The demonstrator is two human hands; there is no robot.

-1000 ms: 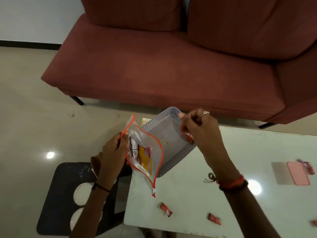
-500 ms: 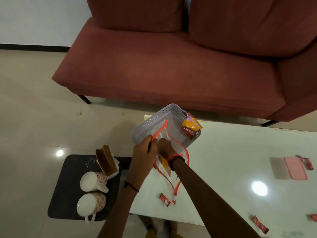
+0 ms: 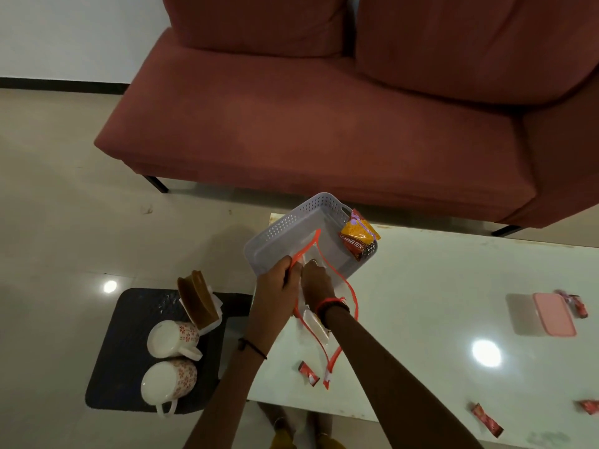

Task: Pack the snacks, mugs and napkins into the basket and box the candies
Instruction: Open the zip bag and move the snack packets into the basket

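Left hand [image 3: 278,283] pinches the orange rim of the clear pouch [image 3: 312,322], mouth held open over the basket's [image 3: 291,225] near edge. Right hand [image 3: 316,280] is wrist-deep in the pouch. Its grip is hidden, can't tell if it holds anything. Basket sits at the far left corner of the surface [image 3: 421,303], one snack packet [image 3: 358,236] leaning in its right end. Candies [image 3: 308,373] lie loose on the surface: one by the pouch's near tip, two near right, more beside the pink box [image 3: 554,314] at far right. Two mugs [image 3: 173,338] and napkin holder [image 3: 197,299] are on the dark mat [image 3: 129,319], left of the surface.
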